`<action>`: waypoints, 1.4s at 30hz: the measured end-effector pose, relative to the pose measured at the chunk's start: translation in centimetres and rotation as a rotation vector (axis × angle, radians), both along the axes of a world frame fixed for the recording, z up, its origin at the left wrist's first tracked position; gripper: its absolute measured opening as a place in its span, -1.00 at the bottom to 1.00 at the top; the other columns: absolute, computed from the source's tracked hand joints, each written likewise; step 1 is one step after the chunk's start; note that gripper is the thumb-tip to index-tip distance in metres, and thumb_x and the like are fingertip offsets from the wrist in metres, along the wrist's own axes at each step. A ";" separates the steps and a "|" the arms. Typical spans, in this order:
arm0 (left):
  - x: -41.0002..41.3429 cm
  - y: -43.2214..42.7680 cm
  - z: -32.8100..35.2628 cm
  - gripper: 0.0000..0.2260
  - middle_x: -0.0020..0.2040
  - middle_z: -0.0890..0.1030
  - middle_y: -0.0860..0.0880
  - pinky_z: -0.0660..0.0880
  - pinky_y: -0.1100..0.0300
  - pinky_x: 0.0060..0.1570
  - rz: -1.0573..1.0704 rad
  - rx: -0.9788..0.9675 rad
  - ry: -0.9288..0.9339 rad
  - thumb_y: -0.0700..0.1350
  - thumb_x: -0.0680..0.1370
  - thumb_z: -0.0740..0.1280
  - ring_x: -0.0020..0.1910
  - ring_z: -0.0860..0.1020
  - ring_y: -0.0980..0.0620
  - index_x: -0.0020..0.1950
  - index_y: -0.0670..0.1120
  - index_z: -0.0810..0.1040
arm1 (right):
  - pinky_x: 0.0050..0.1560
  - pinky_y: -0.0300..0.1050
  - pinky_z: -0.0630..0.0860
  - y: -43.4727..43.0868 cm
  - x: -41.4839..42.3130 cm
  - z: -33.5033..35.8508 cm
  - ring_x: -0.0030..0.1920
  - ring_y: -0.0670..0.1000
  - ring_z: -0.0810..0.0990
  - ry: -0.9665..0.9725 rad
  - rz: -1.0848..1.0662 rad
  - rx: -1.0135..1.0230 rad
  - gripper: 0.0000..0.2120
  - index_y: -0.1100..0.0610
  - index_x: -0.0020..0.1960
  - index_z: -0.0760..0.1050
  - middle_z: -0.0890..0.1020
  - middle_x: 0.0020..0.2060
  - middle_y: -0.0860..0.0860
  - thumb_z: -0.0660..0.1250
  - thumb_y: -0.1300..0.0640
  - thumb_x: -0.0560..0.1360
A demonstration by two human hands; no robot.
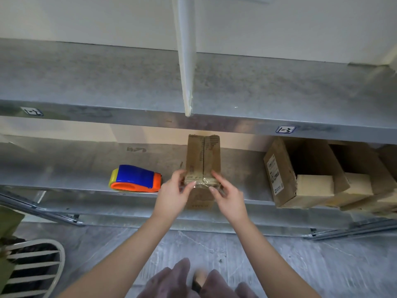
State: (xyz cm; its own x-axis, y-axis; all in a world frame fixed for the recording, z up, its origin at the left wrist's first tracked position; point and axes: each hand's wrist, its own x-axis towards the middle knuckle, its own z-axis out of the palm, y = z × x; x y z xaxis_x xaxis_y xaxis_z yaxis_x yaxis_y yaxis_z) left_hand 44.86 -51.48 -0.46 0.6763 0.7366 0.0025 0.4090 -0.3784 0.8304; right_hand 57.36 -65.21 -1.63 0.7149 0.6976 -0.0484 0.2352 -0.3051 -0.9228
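Note:
A narrow brown cardboard box (pixel 203 155) lies on the lower metal shelf (pixel 86 168), its near end jutting over the shelf's front edge. A strip of clear tape (pixel 203 183) runs across that near end. My left hand (pixel 175 197) touches the box's left front corner, fingers fairly straight on the tape. My right hand (pixel 228 200) rests against the right front corner, fingers spread over the tape. A blue, orange and yellow tape dispenser (pixel 135 179) sits on the same shelf, just left of my left hand.
Open and stacked cardboard boxes (pixel 311 175) fill the shelf's right end. The upper shelf (pixel 107 82) has a white upright divider (pixel 186 61) and labels on its front edge. A white slatted chair back (pixel 36 267) stands at lower left on a grey floor.

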 end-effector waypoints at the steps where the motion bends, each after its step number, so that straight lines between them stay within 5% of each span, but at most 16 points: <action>1: 0.3 0.5 0.1 -0.60 0.09 0.63 0.03 0.56 0.10 0.06 -0.014 0.058 0.023 0.09 0.51 0.39 0.03 0.61 0.04 0.30 -0.01 0.45 | 0.31 -0.30 0.42 0.3 0.1 0.2 0.19 -0.32 0.50 -0.010 -0.041 -0.005 -0.58 -0.21 0.29 0.48 0.58 0.21 -0.18 0.42 0.13 0.52; 5: 0.6 1.2 0.1 -0.70 -0.05 0.64 -0.07 0.53 0.07 -0.18 -0.094 0.332 0.086 0.03 0.52 0.39 -0.12 0.61 -0.08 0.18 -0.08 0.52 | 0.21 -0.17 0.54 1.3 -0.5 0.0 0.07 -0.19 0.61 -0.102 -0.159 -0.019 -0.66 -0.12 0.25 0.56 0.65 0.13 -0.11 0.42 0.13 0.51; 8: 0.3 0.8 -0.1 -0.73 0.03 0.61 -0.08 0.51 0.08 -0.16 -0.147 0.402 0.081 -0.02 0.56 0.36 -0.07 0.60 -0.10 0.20 -0.09 0.52 | 0.18 -0.10 0.57 1.2 -1.4 -0.5 0.07 -0.07 0.64 -0.154 -0.146 -0.033 -0.61 -0.20 0.31 0.50 0.62 0.20 -0.09 0.39 0.10 0.53; 13: 0.7 1.2 0.1 -0.75 0.04 0.56 -0.13 0.53 0.06 -0.20 -0.214 0.481 0.137 -0.05 0.57 0.33 -0.11 0.60 -0.14 0.17 -0.14 0.48 | 0.47 -0.15 0.26 -0.3 0.4 1.2 0.45 -0.05 0.34 0.029 0.065 -0.129 -0.40 -0.29 0.40 0.33 0.42 0.41 -0.03 0.32 0.27 0.53; 15: 1.1 0.9 0.1 -0.78 0.02 0.53 -0.15 0.53 0.05 -0.22 -0.251 0.512 0.202 -0.08 0.58 0.31 -0.11 0.59 -0.16 0.16 -0.17 0.45 | 0.42 -0.28 0.26 -0.5 1.3 1.7 0.46 -0.04 0.32 0.039 0.123 -0.177 -0.39 -0.32 0.39 0.31 0.38 0.45 -0.01 0.33 0.26 0.53; 18: 0.9 0.9 0.6 -0.73 0.13 0.49 -0.09 0.53 0.10 -0.10 -0.223 0.388 0.204 -0.08 0.57 0.32 -0.03 0.57 -0.08 0.23 -0.10 0.42 | 0.18 -0.54 0.34 -0.7 2.4 2.2 0.43 0.00 0.38 0.021 0.197 -0.226 -0.35 -0.34 0.34 0.31 0.36 0.46 0.00 0.32 0.34 0.53; 23: -0.2 4.4 2.2 -0.42 0.28 0.41 0.02 0.51 0.37 0.05 -0.502 -0.088 0.263 -0.24 0.46 0.46 0.09 0.52 0.09 0.39 0.15 0.39 | 0.38 -0.21 0.37 -1.5 4.1 3.0 0.28 -0.16 0.49 -0.087 0.193 -0.217 -0.38 -0.36 0.23 0.42 0.52 0.25 -0.17 0.42 0.32 0.47; 26: 0.6 4.9 2.6 -0.47 0.12 0.56 0.01 0.54 0.20 0.11 -0.483 0.041 0.260 -0.28 0.42 0.49 -0.03 0.58 0.12 0.31 0.12 0.51 | 0.24 -0.27 0.49 -0.8 3.7 3.4 0.07 -0.17 0.61 -0.085 0.146 -0.229 -0.43 -0.34 0.16 0.49 0.61 0.18 -0.11 0.48 0.29 0.43; 29: 1.3 3.2 2.6 -0.56 -0.01 0.54 0.06 0.51 0.23 0.09 -0.362 0.116 0.207 -0.19 0.44 0.49 -0.10 0.56 0.13 0.27 0.08 0.55 | 0.13 -0.21 0.57 -0.2 2.7 2.7 -0.05 -0.11 0.66 -0.117 0.009 -0.233 -0.47 -0.30 0.17 0.54 0.68 0.02 -0.09 0.45 0.30 0.45; 35: 0.6 2.7 1.6 -0.56 0.08 0.50 0.07 0.42 0.56 -0.11 -0.322 -0.024 0.094 -0.15 0.43 0.50 -0.08 0.52 0.22 0.29 0.08 0.55 | 0.03 -0.08 0.60 -0.3 1.6 1.5 -0.05 0.00 0.65 -0.117 -0.063 -0.229 -0.63 -0.31 0.26 0.50 0.71 -0.06 0.02 0.41 -0.03 0.50; 39: 1.6 1.6 0.6 -0.60 0.09 0.58 -0.02 0.53 0.18 0.07 -0.273 0.189 0.114 -0.09 0.45 0.48 -0.02 0.57 0.05 0.28 0.06 0.56 | -0.32 -0.27 0.42 0.1 1.2 1.7 -0.40 -0.04 0.48 -0.148 -0.168 -0.224 -0.69 -0.27 0.24 0.52 0.53 -0.44 -0.08 0.36 0.02 0.54; 42: 1.7 -0.3 -0.1 -0.56 -0.01 0.52 0.03 0.53 0.12 0.04 -0.290 0.213 0.094 -0.07 0.47 0.45 -0.08 0.56 0.05 0.35 0.04 0.50 | -0.07 -0.21 0.42 0.0 0.8 2.3 -0.16 -0.11 0.51 -0.100 -0.173 -0.195 -0.67 -0.23 0.30 0.44 0.57 -0.13 -0.13 0.32 -0.01 0.56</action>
